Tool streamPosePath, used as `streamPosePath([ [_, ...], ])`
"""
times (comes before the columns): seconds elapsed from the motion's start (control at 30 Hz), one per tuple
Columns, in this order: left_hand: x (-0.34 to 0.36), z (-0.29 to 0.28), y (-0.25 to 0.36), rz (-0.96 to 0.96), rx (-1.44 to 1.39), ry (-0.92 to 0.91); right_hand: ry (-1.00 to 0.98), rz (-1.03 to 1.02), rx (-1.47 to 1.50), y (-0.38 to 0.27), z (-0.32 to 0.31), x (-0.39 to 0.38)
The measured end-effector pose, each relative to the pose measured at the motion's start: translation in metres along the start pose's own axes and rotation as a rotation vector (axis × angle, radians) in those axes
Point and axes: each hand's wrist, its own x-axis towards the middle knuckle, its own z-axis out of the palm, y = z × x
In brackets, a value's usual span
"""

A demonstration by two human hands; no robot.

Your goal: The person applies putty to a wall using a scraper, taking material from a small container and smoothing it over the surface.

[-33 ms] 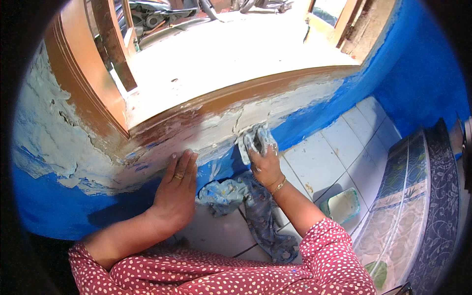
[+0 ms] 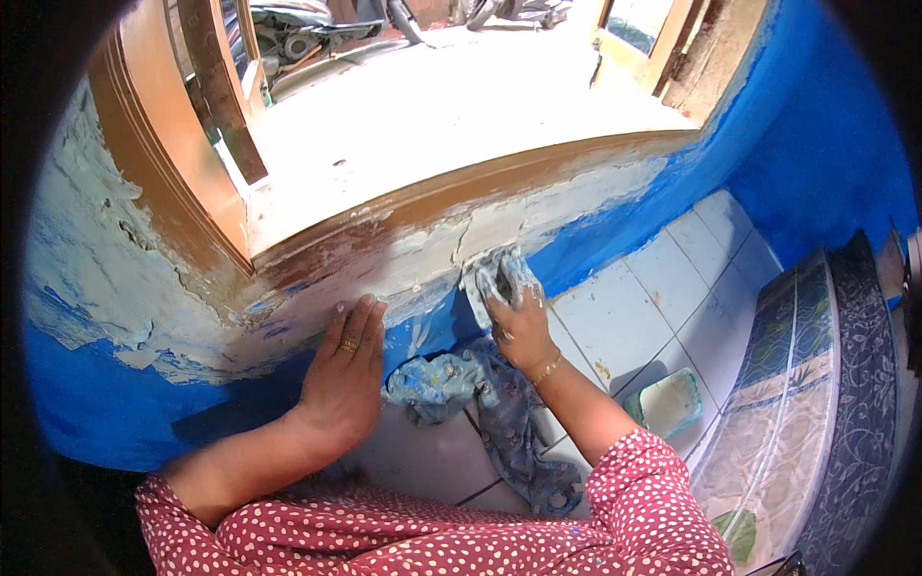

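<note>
My left hand (image 2: 351, 370) lies with its fingers stretched out against the patched strip of wall (image 2: 317, 331) under the window, a ring on one finger. Nothing shows in it. To its right, my right hand (image 2: 523, 331) presses a flat, putty-smeared piece (image 2: 477, 293) to the wall where white filler meets blue paint. White putty coats those fingers, and the piece's exact kind is hard to make out. Below the hands, a crumpled, paint-stained patterned cloth (image 2: 523, 437) rests on the tiled floor. A shallow tray with a green rim (image 2: 669, 403) holds pale material near my right forearm.
A brown wooden window frame (image 2: 461, 192) runs above the wall strip, with bright glare beyond it and a motorbike (image 2: 298, 38) outside. At right, a patterned mattress (image 2: 778, 413) stands on the white floor tiles (image 2: 615, 307). Filler on the left wall (image 2: 106, 259) is rough and cracked.
</note>
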Motion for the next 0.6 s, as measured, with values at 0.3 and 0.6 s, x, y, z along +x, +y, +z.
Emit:
streamPosePath([
  [0.3, -0.004, -0.017, 0.000, -0.021, 0.026, -0.111, 0.589, -0.078, 0.028, 0.010, -0.062, 0.047],
  [0.6, 0.003, -0.014, 0.003, -0.006, 0.017, -0.117, 0.211, 0.020, -0.170, 0.063, -0.026, -0.019],
])
